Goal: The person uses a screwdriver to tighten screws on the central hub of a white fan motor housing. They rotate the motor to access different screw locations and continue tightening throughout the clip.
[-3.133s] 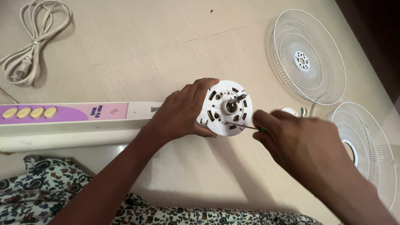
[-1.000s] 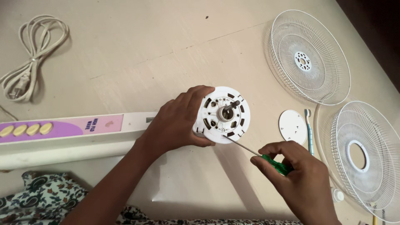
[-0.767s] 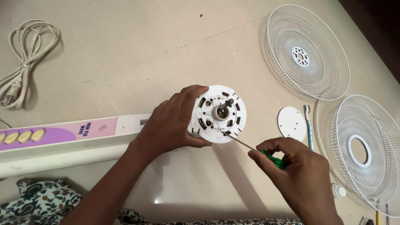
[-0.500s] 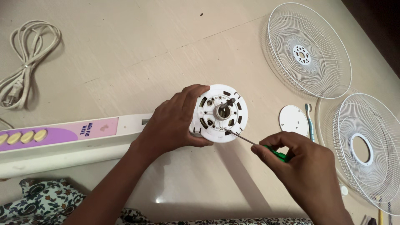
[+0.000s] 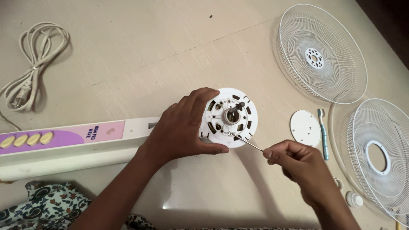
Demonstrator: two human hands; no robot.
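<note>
The left hand [image 5: 181, 130] wraps around the side of the white motor housing [image 5: 230, 117], which lies on the floor [image 5: 128, 55] at the end of the fan column [image 5: 72, 142]. Just right of it, the right hand [image 5: 298, 164] pinches a screwdriver [image 5: 247, 142], tip on the housing's face.

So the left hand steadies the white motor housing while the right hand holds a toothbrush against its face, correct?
Not quite. The left hand does steady the white motor housing, but the right hand holds a screwdriver against its face. In the head view, the toothbrush lies apart on the floor.
</note>
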